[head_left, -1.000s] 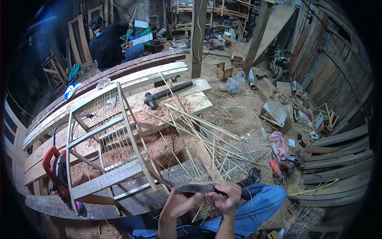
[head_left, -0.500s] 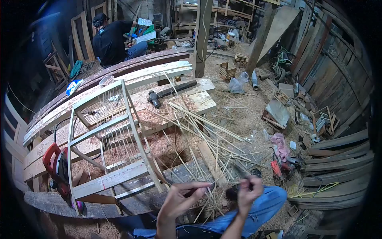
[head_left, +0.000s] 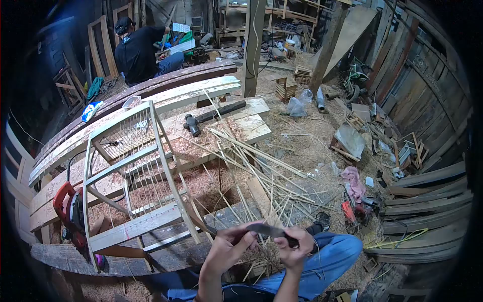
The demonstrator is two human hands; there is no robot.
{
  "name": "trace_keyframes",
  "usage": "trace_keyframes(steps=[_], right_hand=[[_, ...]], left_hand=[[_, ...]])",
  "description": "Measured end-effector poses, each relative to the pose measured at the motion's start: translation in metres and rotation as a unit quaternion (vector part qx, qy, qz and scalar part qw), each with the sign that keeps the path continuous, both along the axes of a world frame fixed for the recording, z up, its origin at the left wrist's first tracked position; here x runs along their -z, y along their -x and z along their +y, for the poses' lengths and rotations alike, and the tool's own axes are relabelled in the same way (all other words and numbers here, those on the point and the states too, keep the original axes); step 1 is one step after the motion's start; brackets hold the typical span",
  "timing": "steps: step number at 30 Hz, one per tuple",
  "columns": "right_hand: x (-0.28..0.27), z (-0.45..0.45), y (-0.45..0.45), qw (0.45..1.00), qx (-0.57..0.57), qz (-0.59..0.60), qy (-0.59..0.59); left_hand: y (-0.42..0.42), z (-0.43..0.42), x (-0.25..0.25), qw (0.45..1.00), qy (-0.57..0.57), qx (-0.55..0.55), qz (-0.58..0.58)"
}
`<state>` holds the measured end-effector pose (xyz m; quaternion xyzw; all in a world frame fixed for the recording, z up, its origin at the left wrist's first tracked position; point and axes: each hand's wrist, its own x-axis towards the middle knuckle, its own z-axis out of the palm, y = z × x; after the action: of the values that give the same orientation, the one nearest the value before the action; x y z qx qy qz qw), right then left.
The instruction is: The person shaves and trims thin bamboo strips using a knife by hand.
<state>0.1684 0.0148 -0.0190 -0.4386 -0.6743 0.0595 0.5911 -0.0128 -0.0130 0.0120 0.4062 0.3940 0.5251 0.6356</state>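
My right hand point(head_left: 296, 247) is closed round the dark handle of a knife point(head_left: 267, 230), its blade pointing left. My left hand point(head_left: 227, 250) is closed in a pinch at the blade's tip end; what lies between its fingers is too small to make out. Thin wooden strips point(head_left: 261, 156) lie in a loose pile just beyond both hands. Left of them stands a wooden frame point(head_left: 141, 227) strung with rows of thin rods.
A hammer point(head_left: 214, 111) lies on the shaving-covered planks point(head_left: 254, 128). A red power tool point(head_left: 64, 204) sits at the left, another red tool point(head_left: 349, 211) on the floor at right. A post point(head_left: 253, 55) rises behind the planks. Another person point(head_left: 138, 53) sits at the back left.
My right hand has moved left with the knife, bringing the blade up to my left hand. My left hand has stayed nearly in place.
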Motion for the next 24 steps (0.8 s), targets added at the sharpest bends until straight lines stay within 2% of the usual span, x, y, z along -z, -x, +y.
trace_keyframes(steps=[2,5,11,14,23,24], right_hand=[[-0.004,-0.002,0.009,0.998,-0.063,0.022,0.0],[-0.011,-0.003,0.014,0.996,-0.09,0.02,0.014],[-0.007,-0.004,0.012,0.995,-0.094,0.016,0.025],[-0.005,-0.002,0.01,0.992,-0.116,0.031,0.023],[0.003,-0.001,-0.004,0.996,-0.091,-0.012,0.016],[0.009,0.002,-0.009,0.999,-0.032,0.004,-0.007]], left_hand=[[-0.002,-0.002,-0.004,1.0,-0.02,0.001,0.009],[-0.004,-0.005,-0.008,0.999,0.003,0.008,0.04],[-0.009,-0.003,-0.003,0.998,-0.056,-0.006,0.027],[-0.005,-0.005,-0.002,0.998,-0.025,0.018,0.056],[-0.007,-0.007,-0.029,0.999,-0.009,0.001,0.039],[-0.002,-0.007,-0.031,0.999,-0.01,0.002,0.038]])
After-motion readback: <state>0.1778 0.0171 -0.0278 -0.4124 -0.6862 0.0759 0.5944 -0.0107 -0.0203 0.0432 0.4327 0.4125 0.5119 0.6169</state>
